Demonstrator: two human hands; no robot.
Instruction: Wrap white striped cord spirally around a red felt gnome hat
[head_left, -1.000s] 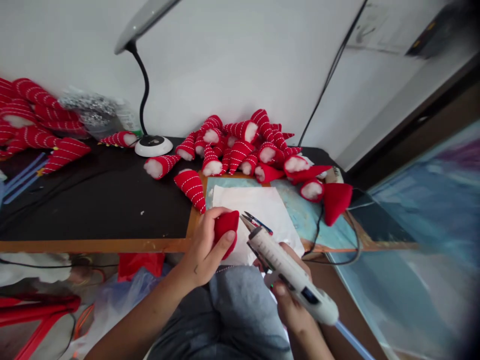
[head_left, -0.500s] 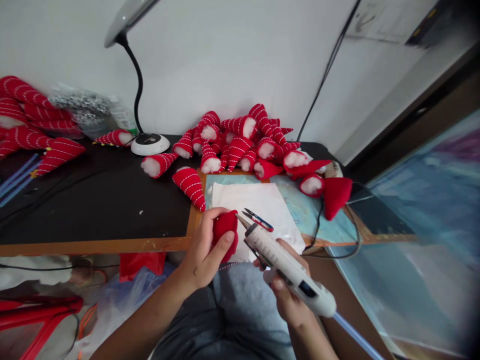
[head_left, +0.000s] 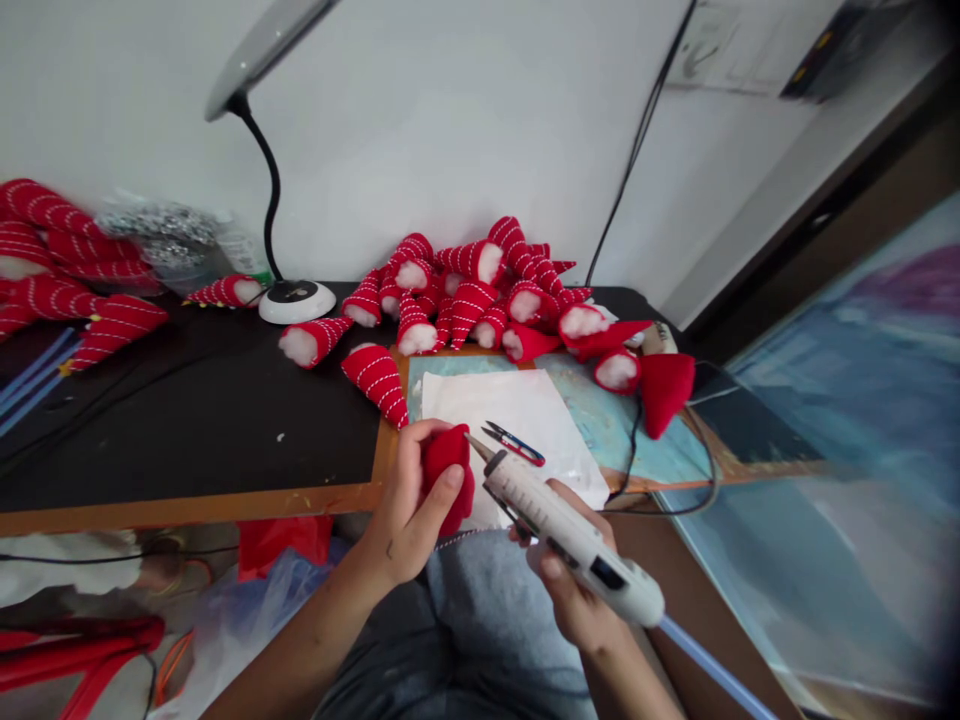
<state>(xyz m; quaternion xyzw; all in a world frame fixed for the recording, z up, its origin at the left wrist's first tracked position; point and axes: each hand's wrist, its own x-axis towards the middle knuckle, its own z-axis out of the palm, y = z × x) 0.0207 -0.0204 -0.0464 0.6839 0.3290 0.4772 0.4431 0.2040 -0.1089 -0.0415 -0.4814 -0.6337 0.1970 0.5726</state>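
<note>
Small craft workshop, by the looks | glue gun (head_left: 574,535) out at the worktable (head_left: 187,430) | snips (head_left: 514,443) on white paper (head_left: 517,395) | stuffed red cones (head_left: 471,305) heaped by the wall (head_left: 450,120)!

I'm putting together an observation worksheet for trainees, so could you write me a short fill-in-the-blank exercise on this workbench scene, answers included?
1. The left hand holds a fabric piece coloured ____.
2. The right hand holds a glue gun, its nozzle pointed toward what the ____ hand holds.
3. The snips lie on a sheet coloured ____.
4. In the picture, the lamp base stands to the ____ of the central cone pile.

Missing words: red; left; white; left.
</note>
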